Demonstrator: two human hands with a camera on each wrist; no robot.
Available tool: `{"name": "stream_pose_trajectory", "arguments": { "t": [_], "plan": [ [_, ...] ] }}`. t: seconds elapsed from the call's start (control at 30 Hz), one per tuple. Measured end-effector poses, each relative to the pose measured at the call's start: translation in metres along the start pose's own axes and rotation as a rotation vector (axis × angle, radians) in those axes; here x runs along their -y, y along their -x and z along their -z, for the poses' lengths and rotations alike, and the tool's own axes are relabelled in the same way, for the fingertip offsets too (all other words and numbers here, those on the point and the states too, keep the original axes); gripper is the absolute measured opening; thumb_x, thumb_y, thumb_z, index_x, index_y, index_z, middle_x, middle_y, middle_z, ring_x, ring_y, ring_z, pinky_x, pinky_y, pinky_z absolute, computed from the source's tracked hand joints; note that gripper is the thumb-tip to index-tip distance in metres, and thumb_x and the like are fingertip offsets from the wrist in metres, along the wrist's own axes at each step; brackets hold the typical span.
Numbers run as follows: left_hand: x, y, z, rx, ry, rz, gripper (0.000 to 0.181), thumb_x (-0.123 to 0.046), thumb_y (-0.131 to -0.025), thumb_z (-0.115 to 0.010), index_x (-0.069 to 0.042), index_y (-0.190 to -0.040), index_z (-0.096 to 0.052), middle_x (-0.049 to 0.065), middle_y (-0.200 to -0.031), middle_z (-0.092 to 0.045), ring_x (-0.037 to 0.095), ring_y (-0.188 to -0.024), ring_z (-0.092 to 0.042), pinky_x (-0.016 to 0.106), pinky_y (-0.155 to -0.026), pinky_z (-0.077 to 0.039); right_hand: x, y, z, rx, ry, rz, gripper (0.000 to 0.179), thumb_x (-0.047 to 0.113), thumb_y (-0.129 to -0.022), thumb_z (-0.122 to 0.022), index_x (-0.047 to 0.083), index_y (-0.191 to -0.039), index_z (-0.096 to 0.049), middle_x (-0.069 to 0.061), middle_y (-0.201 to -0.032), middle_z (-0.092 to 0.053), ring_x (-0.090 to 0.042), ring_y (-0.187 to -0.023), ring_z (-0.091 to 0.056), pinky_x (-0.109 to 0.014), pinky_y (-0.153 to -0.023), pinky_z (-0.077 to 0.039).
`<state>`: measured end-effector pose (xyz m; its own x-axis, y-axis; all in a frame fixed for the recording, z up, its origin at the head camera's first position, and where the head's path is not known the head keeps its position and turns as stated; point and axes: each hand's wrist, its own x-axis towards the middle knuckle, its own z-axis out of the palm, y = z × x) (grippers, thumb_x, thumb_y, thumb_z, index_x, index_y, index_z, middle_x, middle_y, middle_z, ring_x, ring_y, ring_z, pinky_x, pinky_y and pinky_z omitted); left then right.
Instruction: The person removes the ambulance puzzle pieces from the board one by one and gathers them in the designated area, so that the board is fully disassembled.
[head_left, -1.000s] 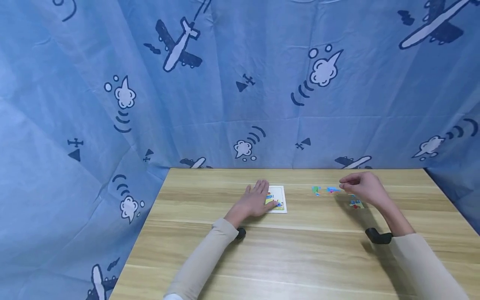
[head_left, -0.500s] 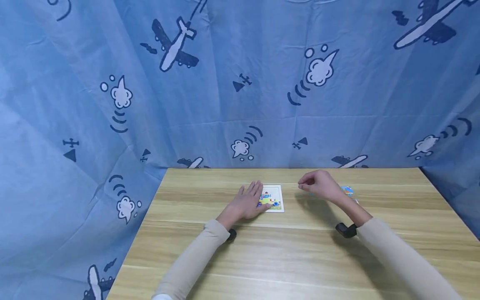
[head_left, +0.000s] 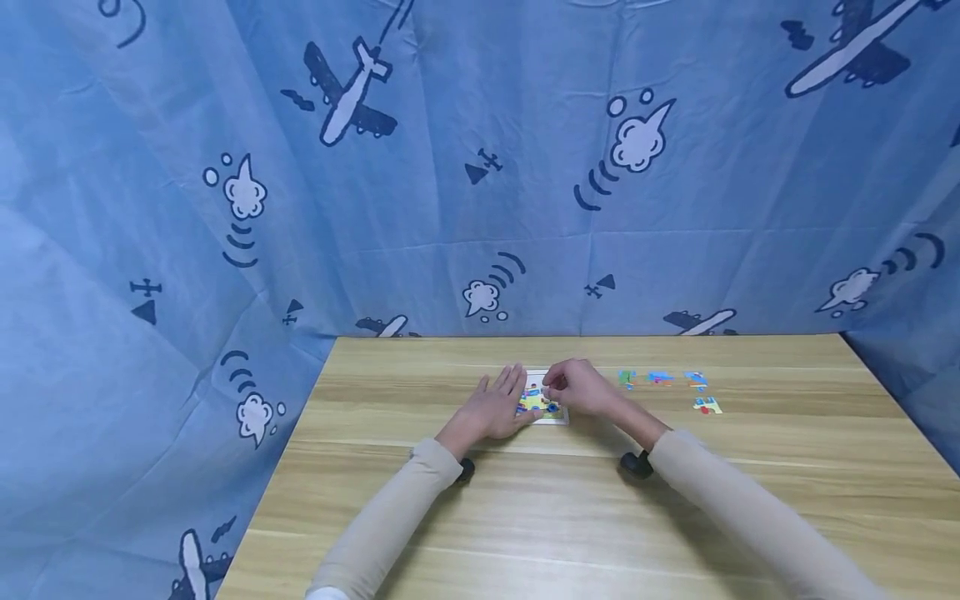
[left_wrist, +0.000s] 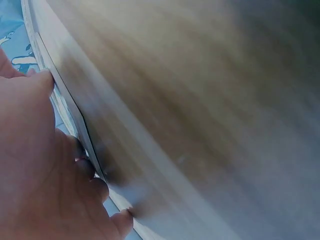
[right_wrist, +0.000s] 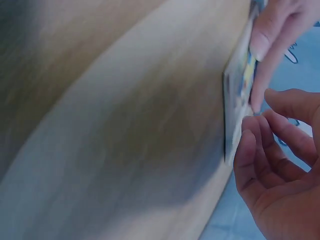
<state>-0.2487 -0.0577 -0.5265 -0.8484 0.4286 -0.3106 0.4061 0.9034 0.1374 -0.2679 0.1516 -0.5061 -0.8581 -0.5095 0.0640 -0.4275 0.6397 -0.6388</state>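
Observation:
Flat on the left part of a small white-framed picture puzzle [head_left: 556,419] lies my left hand [head_left: 491,412], its fingers straight and covering that side. Colourful printed parts show in the middle of the puzzle. Over its upper right part my right hand [head_left: 581,390] is bent, thumb and fingertips pinched together on a small puzzle piece that they almost wholly hide. In the right wrist view the right hand [right_wrist: 285,165] is close to the puzzle board [right_wrist: 237,105], and the left thumb rests on the board. The left wrist view shows the left hand [left_wrist: 40,160] along the board's edge.
Several loose puzzle pieces lie on the wooden table [head_left: 480,517] to the right: a green one [head_left: 627,379], a blue and pink one [head_left: 660,378], a blue one [head_left: 696,381] and a yellowish one [head_left: 707,406]. Behind the table hangs a blue curtain [head_left: 420,183].
My right hand has travelled left from the loose pieces to the puzzle, uncovering those pieces. The left hand has stayed on the puzzle.

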Motion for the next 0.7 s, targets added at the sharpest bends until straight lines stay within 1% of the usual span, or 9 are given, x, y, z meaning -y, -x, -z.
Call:
{"name": "stream_pose_trajectory", "arguments": {
  "t": [0.13,0.2,0.3,0.4,0.53,0.63,0.7],
  "plan": [
    [0.0,0.001,0.001,0.004,-0.022,-0.005,0.087,-0.067,-0.108,-0.028,-0.013,-0.171,-0.003,0.002,-0.18,0.004,0.019,-0.168,0.001,0.051,-0.137,-0.011,0.002,-0.006,-0.011,0.014,0.016,-0.003,0.015,0.005,-0.09,-0.076,-0.004,-0.101,-0.077,-0.011,-0.091,-0.077,-0.015,-0.082,-0.069,-0.032,-0.077,-0.06],
    [0.0,0.001,0.002,0.005,-0.041,-0.006,0.086,-0.067,-0.108,-0.028,-0.012,-0.171,-0.004,0.002,-0.18,0.003,0.019,-0.168,0.0,0.051,-0.137,-0.012,0.003,-0.009,-0.015,0.01,0.029,-0.011,0.018,0.005,-0.089,-0.078,-0.005,-0.104,-0.076,-0.012,-0.093,-0.077,-0.017,-0.084,-0.068,-0.035,-0.08,-0.06],
    [-0.001,0.002,0.004,0.011,-0.042,-0.002,0.085,-0.065,-0.109,-0.029,-0.013,-0.171,-0.004,0.002,-0.18,0.002,0.019,-0.168,-0.001,0.051,-0.137,-0.013,0.005,-0.012,-0.018,0.0,0.059,-0.015,0.025,0.005,-0.086,-0.079,-0.007,-0.108,-0.075,-0.015,-0.097,-0.077,-0.021,-0.088,-0.069,-0.04,-0.084,-0.061],
    [-0.002,0.001,0.004,0.036,-0.027,0.006,0.085,-0.063,-0.109,-0.03,-0.013,-0.171,-0.001,0.002,-0.18,0.005,0.019,-0.168,0.003,0.051,-0.137,-0.01,0.006,-0.015,-0.019,0.004,0.069,-0.024,0.028,0.005,-0.085,-0.081,-0.007,-0.11,-0.075,-0.016,-0.098,-0.077,-0.022,-0.089,-0.07,-0.043,-0.086,-0.061],
    [-0.001,-0.004,0.001,0.059,-0.011,0.016,0.086,-0.063,-0.11,-0.03,-0.013,-0.17,0.004,0.001,-0.179,0.01,0.018,-0.167,0.009,0.051,-0.137,-0.005,0.009,-0.018,-0.018,0.024,0.08,-0.031,0.027,0.005,-0.086,-0.081,-0.006,-0.11,-0.076,-0.015,-0.098,-0.079,-0.022,-0.089,-0.072,-0.042,-0.086,-0.062],
    [-0.001,-0.005,0.0,0.051,-0.021,0.019,0.087,-0.064,-0.109,-0.03,-0.012,-0.17,0.003,0.002,-0.179,0.01,0.018,-0.167,0.008,0.051,-0.137,-0.005,0.011,-0.018,-0.018,0.036,0.074,-0.036,0.027,0.003,-0.086,-0.081,-0.007,-0.11,-0.076,-0.015,-0.098,-0.079,-0.023,-0.089,-0.072,-0.043,-0.087,-0.062],
    [-0.002,-0.003,0.001,0.047,-0.033,0.021,0.087,-0.065,-0.109,-0.031,-0.012,-0.17,0.001,0.003,-0.18,0.007,0.019,-0.168,0.005,0.051,-0.137,-0.007,0.012,-0.018,-0.018,0.045,0.066,-0.038,0.028,0.002,-0.086,-0.08,-0.008,-0.111,-0.075,-0.016,-0.098,-0.079,-0.024,-0.09,-0.073,-0.044,-0.088,-0.063]
  ]
}}
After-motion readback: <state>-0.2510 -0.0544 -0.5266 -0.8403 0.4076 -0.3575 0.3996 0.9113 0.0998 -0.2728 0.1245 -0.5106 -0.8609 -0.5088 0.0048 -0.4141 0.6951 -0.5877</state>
